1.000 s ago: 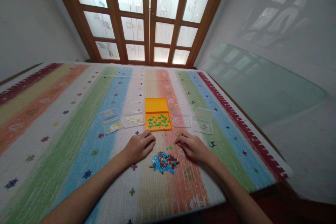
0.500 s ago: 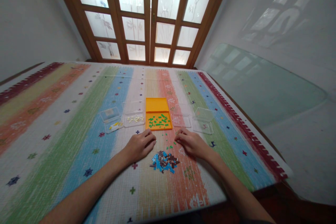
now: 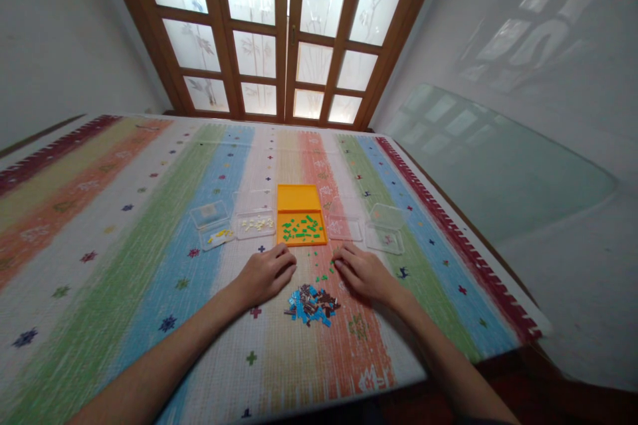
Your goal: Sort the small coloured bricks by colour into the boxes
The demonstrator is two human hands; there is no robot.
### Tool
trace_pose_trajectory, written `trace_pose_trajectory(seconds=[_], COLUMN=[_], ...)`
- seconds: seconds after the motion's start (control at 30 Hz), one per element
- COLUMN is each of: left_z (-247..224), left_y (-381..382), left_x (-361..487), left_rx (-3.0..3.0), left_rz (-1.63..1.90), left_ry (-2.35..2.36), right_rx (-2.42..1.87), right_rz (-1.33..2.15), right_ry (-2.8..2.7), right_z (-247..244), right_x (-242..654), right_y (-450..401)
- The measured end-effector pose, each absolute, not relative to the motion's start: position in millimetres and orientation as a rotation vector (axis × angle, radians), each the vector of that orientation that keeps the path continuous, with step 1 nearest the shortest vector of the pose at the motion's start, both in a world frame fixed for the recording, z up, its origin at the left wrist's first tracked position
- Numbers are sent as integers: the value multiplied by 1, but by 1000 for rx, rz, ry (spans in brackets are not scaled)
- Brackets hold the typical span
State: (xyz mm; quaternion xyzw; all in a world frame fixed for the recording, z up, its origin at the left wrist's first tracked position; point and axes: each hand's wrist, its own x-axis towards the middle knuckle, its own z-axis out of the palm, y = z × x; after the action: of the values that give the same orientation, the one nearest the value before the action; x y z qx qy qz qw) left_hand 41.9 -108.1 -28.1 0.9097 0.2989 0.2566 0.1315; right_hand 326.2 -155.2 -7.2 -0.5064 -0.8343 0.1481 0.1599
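Note:
Several loose green pieces (image 3: pixel 323 277) lie on the cloth between my hands. My right hand (image 3: pixel 359 271) rests just right of them, fingers curled, its fingertips beside a green piece; what they hold, if anything, is too small to tell. My left hand (image 3: pixel 269 271) lies on the cloth with curled fingers, below the orange case's left corner; its fingertips hide any content. The open orange case (image 3: pixel 301 244) has many green pieces in its lower half. Nearer me sits a pile of blue and brown pieces (image 3: pixel 313 305).
Left of the case are an open clear box with white pieces (image 3: pixel 255 224) and another with yellow pieces (image 3: pixel 216 238). On the right stand two open clear boxes (image 3: pixel 346 228) (image 3: pixel 385 240). A striped cloth (image 3: pixel 209 345) covers the table.
A green piece by my right fingertips now sits slightly higher, and those fingers have shifted a little. My left hand has hardly moved.

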Motion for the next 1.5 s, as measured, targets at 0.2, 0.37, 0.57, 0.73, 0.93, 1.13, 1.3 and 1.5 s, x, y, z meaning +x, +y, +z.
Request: trace_pose_trajectory(seconds=[0.2, 0.37, 0.57, 0.73, 0.93, 1.13, 1.3, 1.5], left_z=[-30, -32, -33, -34, -34, -32, -32, -33], left_y=[-108, -108, -107, -107, -107, -107, -107, -107], left_x=[42, 42, 42, 42, 42, 42, 41, 41], left_rx=[2642, 2648, 2661, 2658, 2649, 2652, 2650, 2665], left_rz=[720, 729, 728, 726, 721, 717, 713, 717], left_ry=[880, 876, 877, 875, 871, 884, 879, 884], right_rx=[-1523, -1510, -1504, -1544, -1580, -1570, -1464, -1349], right_rz=[402, 435, 408, 337, 263, 250, 181, 194], right_ry=[-2377, -2364, -2377, -2419, -2475, -2493, -2515, -2522], right_z=[-4, -7, -11, -14, -17, -13, -12, -1], right_x=[319, 318, 317, 314, 314, 316, 316, 309], right_y=[-162, -164, -163, -163, -161, -160, -150, -132])
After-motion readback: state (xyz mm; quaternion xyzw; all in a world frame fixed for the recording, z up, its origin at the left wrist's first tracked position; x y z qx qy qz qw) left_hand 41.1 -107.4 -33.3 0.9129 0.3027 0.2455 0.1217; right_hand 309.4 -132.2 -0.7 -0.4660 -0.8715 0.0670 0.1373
